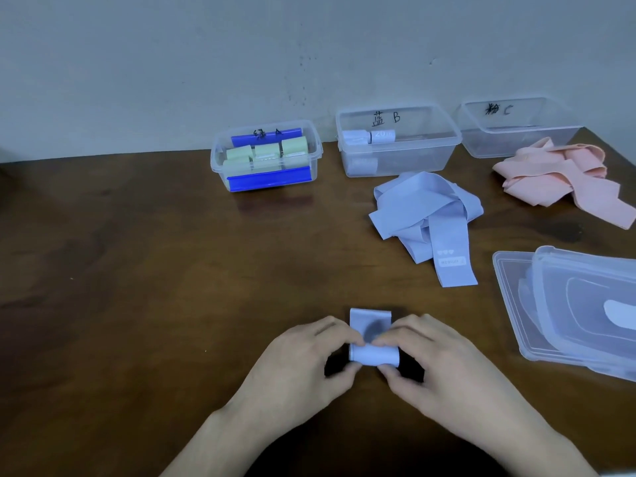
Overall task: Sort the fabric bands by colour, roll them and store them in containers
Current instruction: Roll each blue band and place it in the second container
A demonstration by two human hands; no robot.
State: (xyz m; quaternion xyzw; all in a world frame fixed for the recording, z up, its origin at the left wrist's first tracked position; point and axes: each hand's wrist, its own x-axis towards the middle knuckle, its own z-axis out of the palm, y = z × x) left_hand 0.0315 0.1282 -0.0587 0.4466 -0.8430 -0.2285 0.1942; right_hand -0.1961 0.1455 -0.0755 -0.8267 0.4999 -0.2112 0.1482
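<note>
A light blue fabric band (373, 354) lies near the table's front edge, mostly rolled, with a short flat tail pointing away from me. My left hand (303, 359) pinches the roll's left end and my right hand (444, 366) pinches its right end. Behind it lies a loose heap of blue bands (426, 215), and a heap of pink bands (564, 177) sits at the far right. Container A (266, 160) holds several green rolls. Container B (397, 142) holds a few blue rolls. Container C (516, 129) looks empty.
Two clear lids (571, 311) are stacked at the right edge of the brown wooden table (137, 270). The three containers stand in a row against the grey wall.
</note>
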